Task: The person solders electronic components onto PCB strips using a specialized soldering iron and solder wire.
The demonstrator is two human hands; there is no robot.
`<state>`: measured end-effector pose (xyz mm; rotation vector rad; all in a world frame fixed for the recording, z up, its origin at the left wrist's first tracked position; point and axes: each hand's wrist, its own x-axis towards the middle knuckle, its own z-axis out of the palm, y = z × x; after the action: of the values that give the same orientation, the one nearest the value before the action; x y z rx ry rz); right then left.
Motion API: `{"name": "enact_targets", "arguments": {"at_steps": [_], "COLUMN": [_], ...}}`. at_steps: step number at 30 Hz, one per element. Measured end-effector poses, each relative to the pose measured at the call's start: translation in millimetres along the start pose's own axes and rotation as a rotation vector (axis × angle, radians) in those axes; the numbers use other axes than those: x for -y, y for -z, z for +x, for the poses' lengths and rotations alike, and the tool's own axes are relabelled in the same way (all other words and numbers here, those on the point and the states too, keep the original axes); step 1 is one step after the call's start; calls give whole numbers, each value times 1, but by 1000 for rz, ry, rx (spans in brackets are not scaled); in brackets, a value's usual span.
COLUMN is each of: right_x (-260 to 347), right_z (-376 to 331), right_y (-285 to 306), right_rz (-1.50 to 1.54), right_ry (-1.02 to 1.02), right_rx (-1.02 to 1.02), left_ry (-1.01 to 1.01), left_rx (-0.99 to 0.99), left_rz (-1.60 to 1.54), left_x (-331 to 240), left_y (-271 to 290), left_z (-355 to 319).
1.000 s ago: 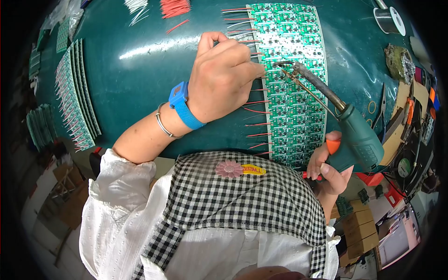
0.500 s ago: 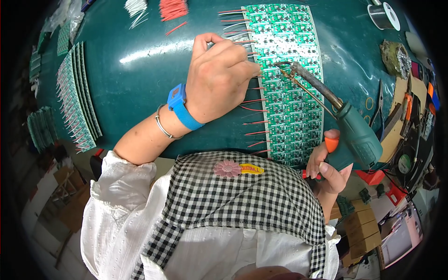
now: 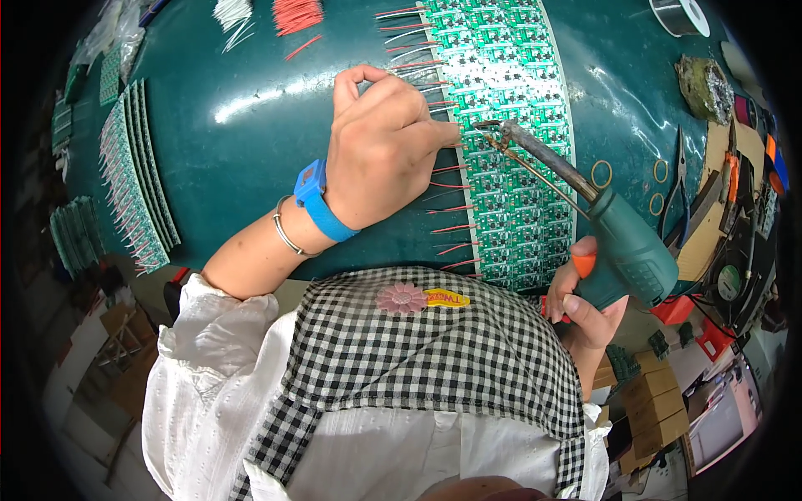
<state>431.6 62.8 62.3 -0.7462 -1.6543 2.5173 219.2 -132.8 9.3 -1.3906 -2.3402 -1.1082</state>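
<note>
Circuit panel (image 3: 514, 188), green, apparently glossy

Glare on circuit boards (image 3: 514, 96), green tabletop (image 3: 242, 159) — fisheye-bent edges, dark rim

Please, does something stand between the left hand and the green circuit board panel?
Nothing visible does; the left hand appears to reach the left edge of the panel. The soldering iron has its tip close by, over the panel, not between them.
</note>
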Motion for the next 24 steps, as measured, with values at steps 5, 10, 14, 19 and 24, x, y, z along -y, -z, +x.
{"name": "enact_targets", "arguments": {"at_steps": [5,10,14,19,24], "right_x": [-3,-5,-6,-5,1], "right_z": [-4,-1,-3,-3,-1], "right_y": [1,-1,0,0,-3], "right_rz": [13,-28,-47,-13,68], "right_ry": [-25,-52,-73,-50,-39], "right_rx": [-26,-35,-65,-32,-22], "left_ry": [10,14,3,25,24], "left_rx": [-12,-28,-15,-1,8], "left_rz": [-18,-34,-44,-36,-29], "left_x": [0,2,3,1,-1], "left_y": [-1,-5,-3,-2,-2], "left_z": [0,-3,-1,-1,-1]}}
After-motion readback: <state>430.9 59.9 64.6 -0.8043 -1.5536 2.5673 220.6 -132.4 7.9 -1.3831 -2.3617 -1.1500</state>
